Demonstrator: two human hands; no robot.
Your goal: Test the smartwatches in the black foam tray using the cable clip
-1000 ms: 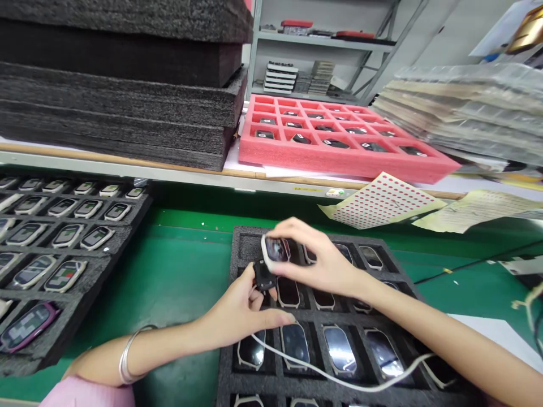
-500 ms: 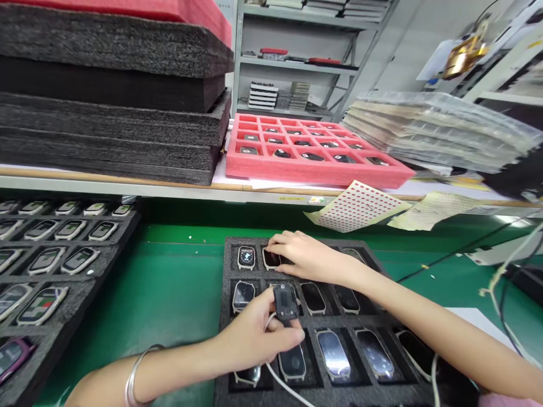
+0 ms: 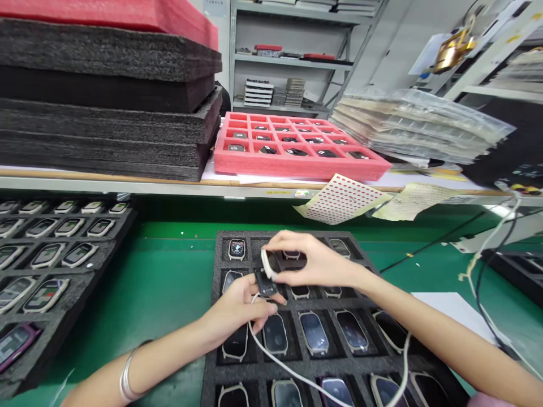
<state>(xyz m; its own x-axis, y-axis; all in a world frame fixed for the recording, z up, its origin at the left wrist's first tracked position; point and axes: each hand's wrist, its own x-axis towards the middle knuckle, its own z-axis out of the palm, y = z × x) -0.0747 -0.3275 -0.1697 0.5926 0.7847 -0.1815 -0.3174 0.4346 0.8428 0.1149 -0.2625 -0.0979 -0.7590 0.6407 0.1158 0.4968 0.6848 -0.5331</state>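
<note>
A: What does the right hand point(image 3: 309, 260) have hold of?

B: A pale-framed watch point(image 3: 269, 264). The thumb and fingers are closed on it in a pinch, opened only as far as the watch's body, which is tilted over.

A: And the left hand point(image 3: 249, 308)?

B: Its fingers are closed around a small black block point(image 3: 266, 282), with the thumb stretched out below it. A white cable point(image 3: 288, 370) runs down from that grip and off to the right.

A: Do the watch and the block touch?

B: I can't tell. The watch is just above the block, at its upper edge.

A: What's under the two grips?

B: A dark foam tray point(image 3: 207, 362), with watches sitting in its compartments. Just left of the right hand's pinch and further back, in the corner compartment, a lit watch point(image 3: 236, 249) shows its dial.

A: Anything further out?

B: Well to the left of both grips, a second foam tray point(image 3: 111, 249) holds more watches, with a purple-framed one point(image 3: 17, 343) at its near end. Beyond the grips, up on the shelf, there's a red foam tray point(image 3: 297, 168), and a dotted sheet point(image 3: 341, 199) hangs from the shelf edge.
</note>
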